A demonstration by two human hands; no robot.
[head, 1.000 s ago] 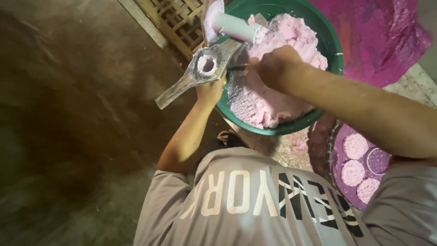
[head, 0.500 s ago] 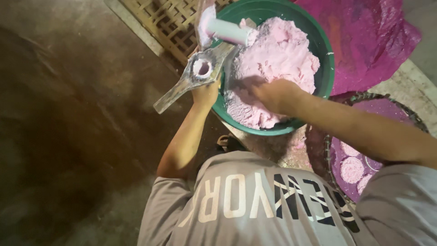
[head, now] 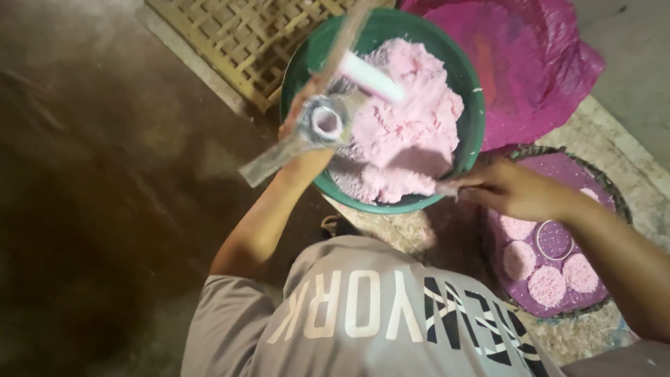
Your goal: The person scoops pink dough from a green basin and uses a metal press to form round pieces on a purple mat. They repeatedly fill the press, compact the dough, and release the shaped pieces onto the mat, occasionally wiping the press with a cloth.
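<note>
Flanking green basin [head: 474, 132] — bamboo mat [head: 244, 42], pink sheet [head: 530, 70]

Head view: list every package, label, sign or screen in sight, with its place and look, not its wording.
Shirt print: large white block letters across the grey shirt, bottom centre, upside down to the camera.
Plastic bag: crumpled pink sheet, top right, behind the green bowl.
No signs or screens.

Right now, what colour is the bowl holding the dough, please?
Green; the bowl shows best in the head view.
</note>
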